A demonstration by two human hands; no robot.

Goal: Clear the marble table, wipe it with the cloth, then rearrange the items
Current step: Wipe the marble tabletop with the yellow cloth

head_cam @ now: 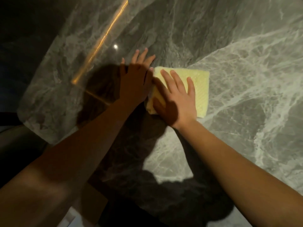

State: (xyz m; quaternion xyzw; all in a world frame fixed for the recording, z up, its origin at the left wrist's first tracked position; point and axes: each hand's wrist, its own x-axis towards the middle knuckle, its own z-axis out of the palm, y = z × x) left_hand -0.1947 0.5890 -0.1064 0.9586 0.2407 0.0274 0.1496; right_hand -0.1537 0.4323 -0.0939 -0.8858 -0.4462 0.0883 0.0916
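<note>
Your marble table (246, 63) is grey-green, crossed all over with white veins that thicken into pale, cloudy webs toward the right. Your cloth (200, 89) is pale yellow with a fine ribbed weave. A thin amber streak (105, 36) glows across the stone's left part, and a dark shadow (164, 185) dulls its near side.

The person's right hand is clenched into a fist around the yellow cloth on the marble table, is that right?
Not quite. The right hand is not clenched into a fist: it lies flat on the yellow cloth with its fingers straight and spread. The cloth does lie on the marble table. The head view shows this.
</note>
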